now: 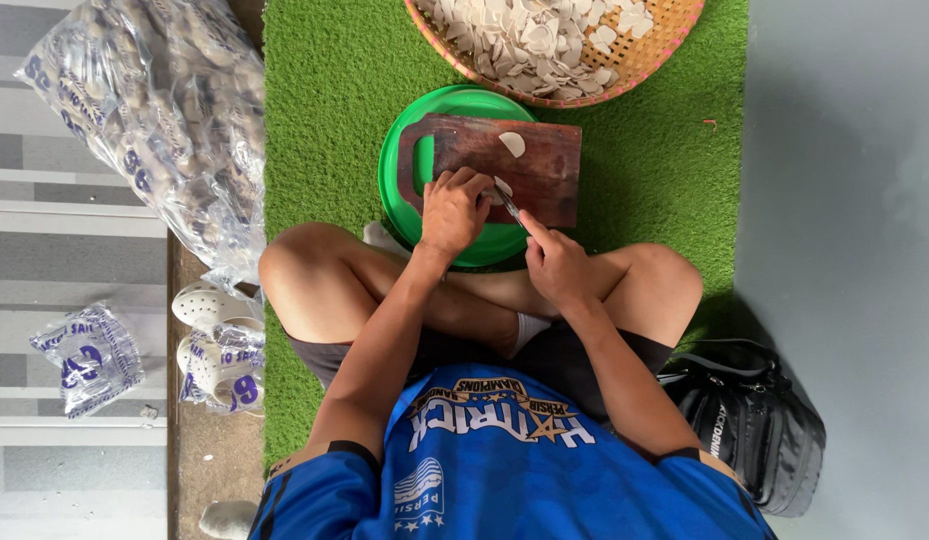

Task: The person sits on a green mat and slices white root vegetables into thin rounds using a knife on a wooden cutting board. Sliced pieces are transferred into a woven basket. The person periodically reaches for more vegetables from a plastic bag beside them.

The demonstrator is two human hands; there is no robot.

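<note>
Left hand (452, 212) grip closed on a pale piece (500, 186), pressed to the dark wooden board (544, 170). Right hand (554, 262) grip closed around a thin metal knife (508, 203), blade touching it. Round green plastic tray (399, 160) lies beneath.

Soft, even daylight lit the scene brightly, with faint shadows at lower right, mild glare at left, and sharp focus throughout.

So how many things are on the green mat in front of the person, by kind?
Brown wooden cutting board: 1
Round green plastic lid: 1
Woven bamboo basket of pale slices: 1
Knife in the right hand: 1
Total: 4
</note>
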